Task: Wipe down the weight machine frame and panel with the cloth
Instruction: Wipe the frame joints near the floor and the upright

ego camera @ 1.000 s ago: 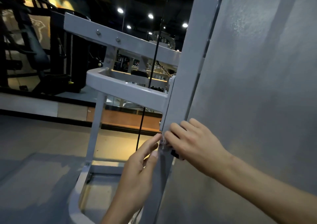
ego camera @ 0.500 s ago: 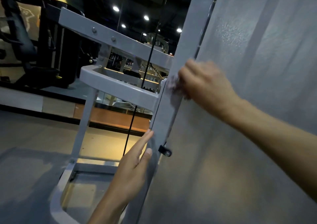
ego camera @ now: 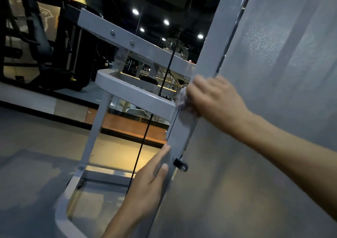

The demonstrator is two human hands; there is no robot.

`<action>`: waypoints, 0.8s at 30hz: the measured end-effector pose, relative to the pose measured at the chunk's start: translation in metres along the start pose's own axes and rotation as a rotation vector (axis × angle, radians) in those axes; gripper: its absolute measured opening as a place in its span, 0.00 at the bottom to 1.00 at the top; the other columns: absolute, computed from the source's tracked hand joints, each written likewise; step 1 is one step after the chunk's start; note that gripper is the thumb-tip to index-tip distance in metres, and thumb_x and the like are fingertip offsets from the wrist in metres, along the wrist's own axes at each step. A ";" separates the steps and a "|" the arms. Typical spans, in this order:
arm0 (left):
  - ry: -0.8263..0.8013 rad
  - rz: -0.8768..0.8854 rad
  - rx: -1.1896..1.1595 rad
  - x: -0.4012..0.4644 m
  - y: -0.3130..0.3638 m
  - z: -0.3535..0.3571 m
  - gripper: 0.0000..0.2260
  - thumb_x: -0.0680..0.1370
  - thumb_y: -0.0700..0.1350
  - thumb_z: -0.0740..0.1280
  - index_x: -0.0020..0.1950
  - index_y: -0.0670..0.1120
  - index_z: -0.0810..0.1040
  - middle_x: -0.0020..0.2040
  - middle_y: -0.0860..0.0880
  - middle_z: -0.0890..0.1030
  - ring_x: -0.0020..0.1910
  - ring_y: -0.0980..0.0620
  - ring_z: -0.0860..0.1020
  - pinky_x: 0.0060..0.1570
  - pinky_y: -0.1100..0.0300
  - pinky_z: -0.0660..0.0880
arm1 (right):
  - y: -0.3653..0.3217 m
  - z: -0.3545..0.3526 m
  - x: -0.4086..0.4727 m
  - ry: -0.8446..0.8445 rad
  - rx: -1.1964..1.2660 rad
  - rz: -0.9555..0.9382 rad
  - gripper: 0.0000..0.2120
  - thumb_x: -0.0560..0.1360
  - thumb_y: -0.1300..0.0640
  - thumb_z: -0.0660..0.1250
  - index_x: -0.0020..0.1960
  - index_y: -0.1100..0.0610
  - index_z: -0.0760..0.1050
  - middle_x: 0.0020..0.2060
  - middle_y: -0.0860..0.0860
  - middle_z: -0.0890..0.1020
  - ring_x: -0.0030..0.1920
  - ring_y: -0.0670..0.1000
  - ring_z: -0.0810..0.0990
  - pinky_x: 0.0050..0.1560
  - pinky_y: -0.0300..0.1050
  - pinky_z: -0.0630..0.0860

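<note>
At frame centre the right hand (ego camera: 215, 99) grips the cloth (ego camera: 182, 99) on the upright post (ego camera: 206, 59); left hand (ego camera: 147, 188) rests flat below; press firmly along the post

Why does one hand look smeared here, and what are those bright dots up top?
Head view: the right hand, gripping the small pale crumpled cloth against the grey metal upright post, is motion-blurred; the left hand, flat on the post, is sharper. The dots are round ceiling lights, blown out against the dark gym. Straight bars bow slightly: wide-angle distortion.
</note>
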State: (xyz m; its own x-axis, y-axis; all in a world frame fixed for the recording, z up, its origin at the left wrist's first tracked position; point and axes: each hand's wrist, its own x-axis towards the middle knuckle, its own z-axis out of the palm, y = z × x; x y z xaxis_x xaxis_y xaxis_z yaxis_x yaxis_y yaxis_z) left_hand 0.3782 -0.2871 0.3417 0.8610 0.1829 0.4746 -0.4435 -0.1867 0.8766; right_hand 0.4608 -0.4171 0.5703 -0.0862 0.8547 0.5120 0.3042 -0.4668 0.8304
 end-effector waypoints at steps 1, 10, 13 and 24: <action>0.005 -0.003 -0.007 0.001 0.000 -0.001 0.19 0.86 0.50 0.59 0.76 0.66 0.66 0.75 0.72 0.66 0.74 0.74 0.60 0.78 0.60 0.60 | -0.012 0.002 -0.003 -0.049 0.013 -0.072 0.04 0.78 0.64 0.66 0.47 0.58 0.73 0.41 0.57 0.76 0.34 0.59 0.74 0.36 0.52 0.68; -0.002 -0.021 -0.085 0.012 -0.003 -0.015 0.18 0.86 0.50 0.58 0.76 0.62 0.68 0.72 0.68 0.72 0.74 0.67 0.66 0.77 0.51 0.65 | 0.002 0.001 0.104 -0.342 0.187 0.084 0.12 0.83 0.52 0.65 0.57 0.60 0.68 0.42 0.52 0.76 0.38 0.57 0.76 0.37 0.51 0.70; 0.009 -0.027 -0.113 0.012 -0.004 -0.019 0.18 0.86 0.50 0.59 0.75 0.61 0.71 0.71 0.67 0.74 0.74 0.65 0.68 0.77 0.50 0.66 | -0.008 0.014 0.116 -0.528 0.153 0.088 0.13 0.82 0.55 0.67 0.61 0.61 0.68 0.37 0.51 0.71 0.39 0.56 0.73 0.37 0.51 0.69; 0.030 -0.034 -0.089 0.001 0.005 -0.035 0.17 0.85 0.53 0.59 0.74 0.61 0.71 0.69 0.68 0.75 0.69 0.67 0.72 0.71 0.60 0.70 | -0.050 0.014 0.106 -0.615 0.211 0.187 0.07 0.80 0.58 0.67 0.56 0.59 0.76 0.44 0.54 0.76 0.42 0.57 0.75 0.39 0.50 0.74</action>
State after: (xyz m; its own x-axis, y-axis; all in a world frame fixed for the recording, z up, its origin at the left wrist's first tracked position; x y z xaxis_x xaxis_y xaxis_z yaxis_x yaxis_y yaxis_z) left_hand 0.3684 -0.2545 0.3494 0.8688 0.2172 0.4450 -0.4353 -0.0935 0.8954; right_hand 0.4497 -0.2999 0.5798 0.5226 0.7666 0.3731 0.4453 -0.6186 0.6473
